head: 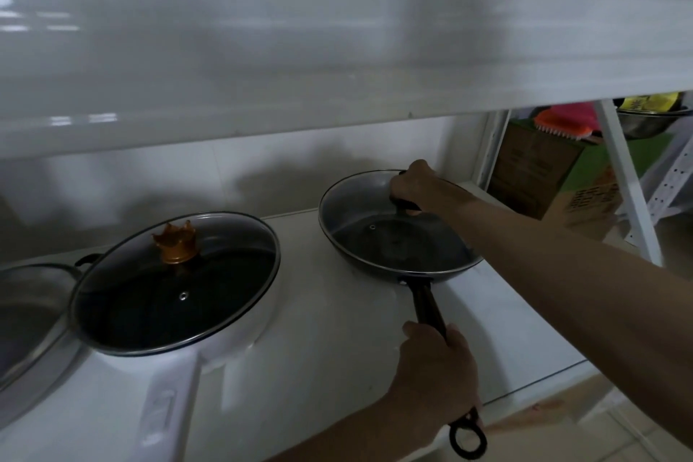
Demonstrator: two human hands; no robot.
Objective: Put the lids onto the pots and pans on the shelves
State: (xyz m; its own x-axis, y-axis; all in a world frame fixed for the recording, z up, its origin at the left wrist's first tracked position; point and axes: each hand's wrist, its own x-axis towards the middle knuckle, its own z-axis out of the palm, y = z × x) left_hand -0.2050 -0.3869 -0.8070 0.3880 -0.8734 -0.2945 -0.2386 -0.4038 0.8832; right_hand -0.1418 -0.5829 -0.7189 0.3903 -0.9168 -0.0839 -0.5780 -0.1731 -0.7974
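A dark frying pan [378, 262] sits on the white shelf [326, 330] at the right. My left hand [437, 368] grips its long black handle [427, 306] near the shelf's front edge. A glass lid [360, 206] lies over the pan, and my right hand [416, 186] holds the lid's black knob at the far side. To the left stands a white pan [240, 338] covered by a glass lid [176, 285] with an orange crown-shaped knob [176, 246].
A steel pot with a lid [26, 319] is cut off at the left edge. The upper shelf board [300, 49] hangs low overhead. At the right stand a white shelf post [626, 184], cardboard boxes [532, 165], an orange brush [562, 122] and a steel bowl [645, 124].
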